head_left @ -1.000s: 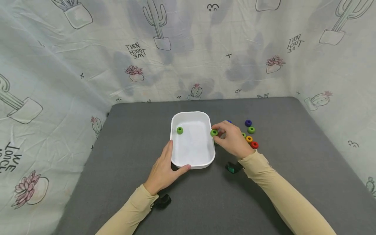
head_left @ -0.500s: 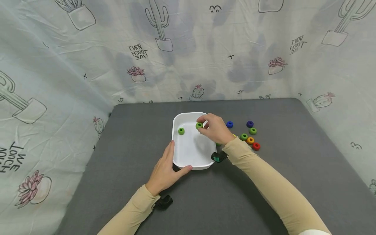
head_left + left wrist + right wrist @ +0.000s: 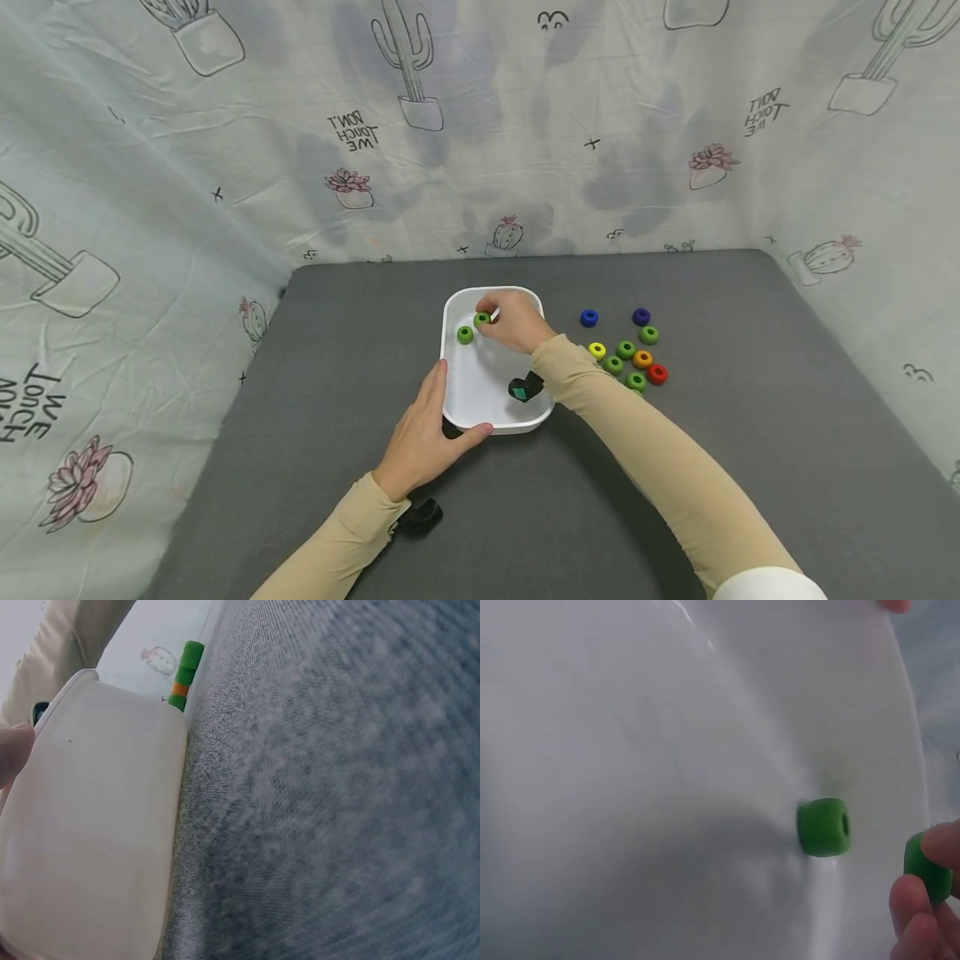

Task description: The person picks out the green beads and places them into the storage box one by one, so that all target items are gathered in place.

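Observation:
My right hand (image 3: pixel 512 321) is over the far part of a white rectangular tray (image 3: pixel 480 408) and pinches a green bead (image 3: pixel 482 319) between thumb and fingers. In the right wrist view, the held bead (image 3: pixel 928 868) is off the tray floor. A second green bead (image 3: pixel 824 827) lies inside, beside the left wall. My left hand (image 3: pixel 422 440) rests against the tray's near left corner, fingers straight along the left side and thumb on the near rim. The left wrist view shows the tray's outer wall (image 3: pixel 97 817) and part of the thumb.
Right of the tray lie several loose beads: a blue bead (image 3: pixel 589 317), a dark blue bead (image 3: pixel 641 317), a yellow bead (image 3: pixel 597 351), an orange bead (image 3: pixel 642 359), a red bead (image 3: pixel 657 374) and several green ones. A grey table (image 3: pixel 360 333) meets patterned cloth (image 3: pixel 465 167) behind.
My right hand has carried the green bead leftward from the tray's right rim to its far left part. Beads on the right have come into view. The left hand stays on the tray.

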Action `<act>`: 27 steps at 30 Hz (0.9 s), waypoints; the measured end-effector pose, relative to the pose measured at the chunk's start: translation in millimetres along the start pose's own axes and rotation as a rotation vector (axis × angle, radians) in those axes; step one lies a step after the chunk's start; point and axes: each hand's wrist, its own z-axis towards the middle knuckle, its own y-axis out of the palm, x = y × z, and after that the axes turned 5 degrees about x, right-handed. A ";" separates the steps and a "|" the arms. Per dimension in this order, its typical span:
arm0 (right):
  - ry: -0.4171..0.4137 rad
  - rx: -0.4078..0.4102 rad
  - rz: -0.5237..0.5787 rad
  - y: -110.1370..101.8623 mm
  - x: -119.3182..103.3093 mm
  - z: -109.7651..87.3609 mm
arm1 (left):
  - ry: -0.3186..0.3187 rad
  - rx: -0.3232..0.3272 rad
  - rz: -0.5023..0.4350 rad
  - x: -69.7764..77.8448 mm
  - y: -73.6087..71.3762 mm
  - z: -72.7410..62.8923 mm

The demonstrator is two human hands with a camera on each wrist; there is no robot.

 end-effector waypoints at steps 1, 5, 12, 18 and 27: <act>0.007 -0.003 -0.001 2.6 0.5 2.1 | 0.001 -0.001 -0.002 0.0 0.1 0.0; 0.050 -0.027 -0.026 11.9 2.9 10.0 | 0.002 -0.006 -0.004 -0.4 0.2 -0.2; 0.116 -0.066 -0.083 20.5 3.4 17.5 | 0.011 -0.002 0.001 -0.6 0.4 0.0; 0.122 -0.067 -0.114 27.0 8.6 19.8 | 0.022 0.001 -0.014 0.3 0.0 -0.4; 0.118 -0.056 -0.122 36.9 15.3 23.1 | 0.018 0.005 -0.011 -1.3 -0.3 -0.5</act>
